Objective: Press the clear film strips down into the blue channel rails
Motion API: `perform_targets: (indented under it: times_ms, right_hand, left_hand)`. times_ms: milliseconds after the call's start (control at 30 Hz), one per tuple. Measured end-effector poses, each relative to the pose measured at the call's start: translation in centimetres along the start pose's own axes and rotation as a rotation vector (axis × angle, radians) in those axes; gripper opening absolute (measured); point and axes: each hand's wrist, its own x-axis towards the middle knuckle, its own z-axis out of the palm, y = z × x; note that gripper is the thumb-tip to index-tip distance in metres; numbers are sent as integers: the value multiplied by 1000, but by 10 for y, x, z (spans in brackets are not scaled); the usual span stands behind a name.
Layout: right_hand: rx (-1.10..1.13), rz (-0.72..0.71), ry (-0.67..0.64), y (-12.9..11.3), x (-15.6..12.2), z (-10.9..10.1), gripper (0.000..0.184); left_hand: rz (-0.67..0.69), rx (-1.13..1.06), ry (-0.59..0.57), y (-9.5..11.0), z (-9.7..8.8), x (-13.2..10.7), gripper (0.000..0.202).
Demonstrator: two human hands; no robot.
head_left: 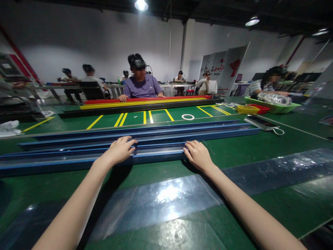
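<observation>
A long blue channel strip (158, 157) lies crosswise in front of me, its far left part running out of view. My left hand (120, 150) is over its middle, fingers curled across the far edge and thumb towards the inside. At the strip's right end, my right hand (198, 155) has its fingers bent over the edge; its thumb is partly hidden. Both hands appear to grip the strip. Just behind lie more blue channel strips (221, 133), side by side and roughly parallel. A shiny transparent sheet (156, 199) lies flat on the table under my forearms.
Across the green table (166, 170) sits a person in a purple shirt (142, 86), behind red, yellow (145, 103) and black strips. A tape roll (187, 117) lies midtable. Rightward are a phone-like device (262, 123), a yellow tray (247, 109) and a green basket (283, 108).
</observation>
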Motion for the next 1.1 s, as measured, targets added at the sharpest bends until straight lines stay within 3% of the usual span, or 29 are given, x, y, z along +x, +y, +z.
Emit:
perform_targets:
  times_ms: [167, 233, 333, 700, 933, 1100]
  right_hand:
    - [-3, -29, -7, -2, 0, 0, 35]
    - [-4, -32, -10, -3, 0, -1, 36]
    - [0, -31, -10, -4, 1, -2, 36]
    - [27, -46, -11, -5, 2, -5, 36]
    - [24, -41, -14, -4, 1, -5, 36]
    - [76, 53, 8, 6, 3, -6, 35]
  left_hand:
    - [218, -111, 134, 36, 10, 2, 47]
    - [273, -120, 113, 44, 17, 2, 48]
    - [229, -117, 22, 49, 23, 0, 47]
    - [91, -131, -161, 30, 16, 1, 46]
    - [-9, -75, -245, 14, 1, -4, 47]
    - [-6, -63, -260, 6, -7, -7, 49]
